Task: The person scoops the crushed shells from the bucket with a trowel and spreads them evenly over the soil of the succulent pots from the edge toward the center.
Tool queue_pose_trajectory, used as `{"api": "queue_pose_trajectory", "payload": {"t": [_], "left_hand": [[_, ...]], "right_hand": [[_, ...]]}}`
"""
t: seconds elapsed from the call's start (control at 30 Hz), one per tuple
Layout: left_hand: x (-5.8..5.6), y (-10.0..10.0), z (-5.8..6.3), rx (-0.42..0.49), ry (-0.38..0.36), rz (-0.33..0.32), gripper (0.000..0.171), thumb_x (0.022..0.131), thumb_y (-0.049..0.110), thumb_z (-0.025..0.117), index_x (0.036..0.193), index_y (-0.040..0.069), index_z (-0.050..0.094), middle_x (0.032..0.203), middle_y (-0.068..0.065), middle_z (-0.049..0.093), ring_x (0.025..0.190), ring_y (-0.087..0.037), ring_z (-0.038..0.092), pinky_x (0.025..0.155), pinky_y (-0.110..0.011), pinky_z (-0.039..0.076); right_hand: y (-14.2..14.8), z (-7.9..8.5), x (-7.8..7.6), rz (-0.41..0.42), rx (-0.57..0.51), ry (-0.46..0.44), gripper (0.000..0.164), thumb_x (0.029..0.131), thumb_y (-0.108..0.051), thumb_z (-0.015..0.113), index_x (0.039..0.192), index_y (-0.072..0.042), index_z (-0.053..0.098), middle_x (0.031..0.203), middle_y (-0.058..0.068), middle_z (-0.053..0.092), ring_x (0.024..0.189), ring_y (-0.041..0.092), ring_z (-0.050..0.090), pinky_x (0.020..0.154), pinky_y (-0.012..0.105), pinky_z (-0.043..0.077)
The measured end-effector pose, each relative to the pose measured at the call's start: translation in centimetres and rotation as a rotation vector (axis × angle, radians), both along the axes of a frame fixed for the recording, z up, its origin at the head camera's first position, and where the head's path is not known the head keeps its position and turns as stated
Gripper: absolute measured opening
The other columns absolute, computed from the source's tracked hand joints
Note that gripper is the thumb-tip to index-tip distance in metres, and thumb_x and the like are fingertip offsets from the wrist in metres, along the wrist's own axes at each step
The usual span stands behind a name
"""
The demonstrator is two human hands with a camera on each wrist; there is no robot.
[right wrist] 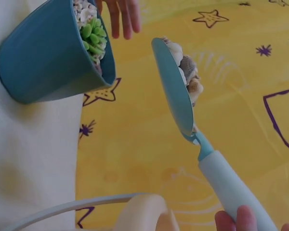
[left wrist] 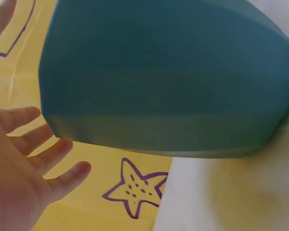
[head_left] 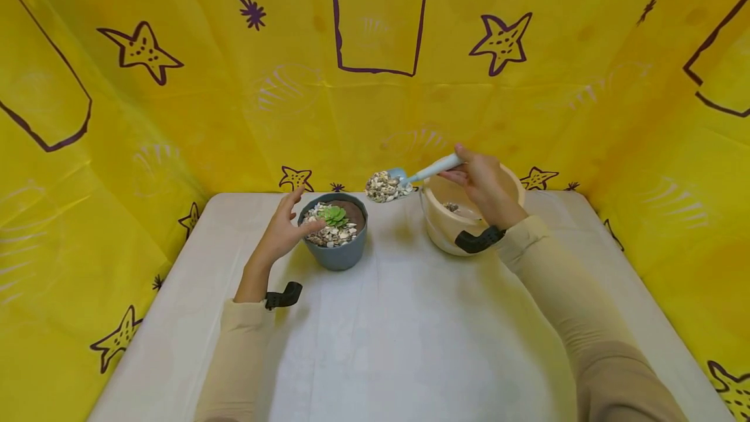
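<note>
My right hand point(head_left: 483, 181) grips the pale handle of a small blue garden trowel point(right wrist: 176, 91). Its scoop is heaped with small shells and pebbles point(head_left: 383, 187) and hangs between the two containers, above the table. To its left stands a blue-grey faceted pot point(head_left: 335, 256) with a green succulent point(head_left: 335, 216). Shells cover the left and front of the soil, while a brown patch point(head_left: 353, 215) shows at the back right. My left hand point(head_left: 286, 230), fingers spread, is at the left rim of this pot; the left wrist view shows fingertips point(left wrist: 79, 168) beside its wall.
A cream bucket point(head_left: 439, 233) with a thin handle stands on the right, under my right forearm, with a few pebbles point(head_left: 451, 207) inside. The white-covered table point(head_left: 375, 344) meets yellow patterned cloth point(head_left: 375, 116) at the back and both sides.
</note>
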State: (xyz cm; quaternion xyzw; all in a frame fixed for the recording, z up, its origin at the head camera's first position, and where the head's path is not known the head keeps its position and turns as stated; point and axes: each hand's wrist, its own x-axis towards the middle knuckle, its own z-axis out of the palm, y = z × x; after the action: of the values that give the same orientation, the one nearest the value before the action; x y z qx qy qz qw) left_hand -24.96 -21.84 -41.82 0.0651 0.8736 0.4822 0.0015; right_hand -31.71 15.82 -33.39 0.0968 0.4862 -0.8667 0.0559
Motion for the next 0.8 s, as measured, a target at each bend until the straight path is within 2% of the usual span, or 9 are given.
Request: {"api": "queue_pose_trajectory", "payload": {"t": [0.27, 0.5, 0.63, 0.8], "left_hand": [[0.1, -0.2, -1.1, -0.006, -0.025, -0.002, 0.098, 0.085, 0.037, 0.075, 0.158, 0.015, 0.013, 0.163, -0.012, 0.016, 0.15, -0.033, 0.017, 0.119, -0.058, 0.02], [0.2, -0.3, -2.1, 0.031, -0.044, -0.031, 0.103, 0.083, 0.032, 0.077, 0.158, 0.01, 0.01, 0.163, -0.014, 0.015, 0.15, -0.034, 0.016, 0.119, -0.057, 0.021], [0.4, -0.4, -2.5, 0.026, -0.062, -0.04, 0.105, 0.083, 0.033, 0.078, 0.158, 0.01, 0.009, 0.164, -0.014, 0.013, 0.15, -0.034, 0.015, 0.118, -0.058, 0.022], [0.4, -0.4, -3.0, 0.024, -0.082, -0.049, 0.106, 0.082, 0.033, 0.078, 0.158, 0.015, 0.006, 0.165, -0.012, 0.008, 0.151, -0.036, 0.012, 0.117, -0.061, 0.022]], "right_hand": [[-1.2, -0.2, -0.5, -0.003, 0.04, -0.009, 0.018, 0.095, -0.013, 0.061, 0.081, -0.001, 0.064, 0.07, 0.012, 0.068, 0.064, 0.024, 0.072, 0.064, 0.033, 0.061], [-1.8, -0.4, -0.7, 0.012, 0.046, -0.012, 0.017, 0.097, -0.012, 0.058, 0.084, -0.001, 0.06, 0.067, 0.013, 0.067, 0.064, 0.024, 0.072, 0.064, 0.032, 0.061], [-2.2, -0.5, -0.8, 0.011, 0.072, -0.013, 0.018, 0.097, -0.013, 0.057, 0.084, -0.001, 0.061, 0.067, 0.012, 0.067, 0.063, 0.022, 0.072, 0.064, 0.032, 0.06], [-2.6, -0.9, -0.9, 0.076, 0.121, -0.017, 0.019, 0.101, -0.016, 0.051, 0.089, -0.002, 0.056, 0.068, 0.008, 0.064, 0.062, 0.019, 0.07, 0.064, 0.027, 0.06]]}}
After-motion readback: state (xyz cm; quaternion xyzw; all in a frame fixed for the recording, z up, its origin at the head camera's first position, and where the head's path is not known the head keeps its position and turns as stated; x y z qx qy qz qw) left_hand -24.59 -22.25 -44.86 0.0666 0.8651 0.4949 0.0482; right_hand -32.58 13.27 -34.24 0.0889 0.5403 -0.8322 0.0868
